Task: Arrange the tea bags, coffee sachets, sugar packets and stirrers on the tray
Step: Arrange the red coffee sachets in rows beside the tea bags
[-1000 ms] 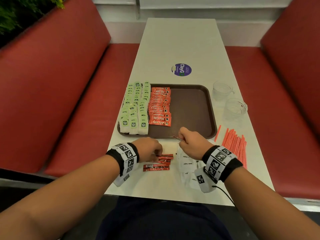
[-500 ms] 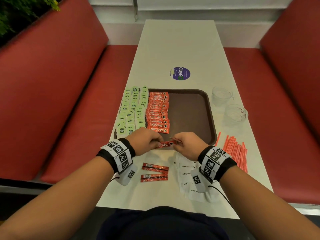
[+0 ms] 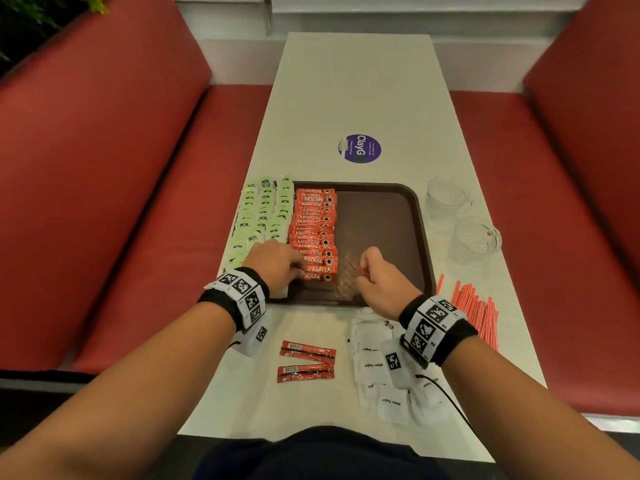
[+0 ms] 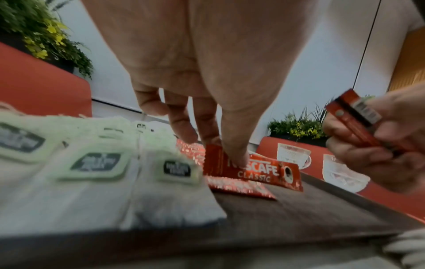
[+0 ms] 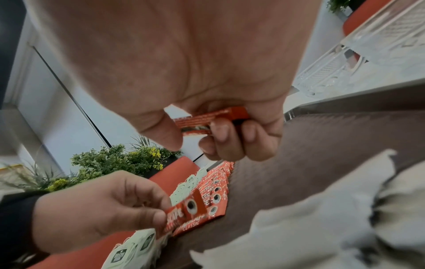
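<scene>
Left grip [image 3: 277, 261]: my fingertips pinch the nearest red Nescafé coffee sachet [image 3: 317, 276], lying nine-to-three on the dark brown plastic tray [image 3: 381, 216].
Right grip [image 3: 379, 277]: curled around spare red sachets [image 5: 211, 118], at three o'clock of the row.
Nearer hand: left.

The tray [image 3: 381, 216] is dark brown and sits on a plain off-white surface [image 3: 346, 98] that carries a round purple sticker [image 3: 360, 148] with white lettering; the benches [image 3: 104, 168] on either side are red. The tea bags [image 3: 263, 209] are pale green with dark labels, the coffee sachets [image 3: 313, 230] are red with white lettering and a small dark cup motif, and the two loose sachets [image 3: 306, 362] lying back-up are red with a black stripe and a white barcode. The sugar packets [image 3: 381, 375] are white with black print, the stirrers [image 3: 474, 306] are orange-red, the cups [image 3: 474, 237] are clear patterned glass, and both wristbands [image 3: 242, 296] are black with white tags of black square codes.
</scene>
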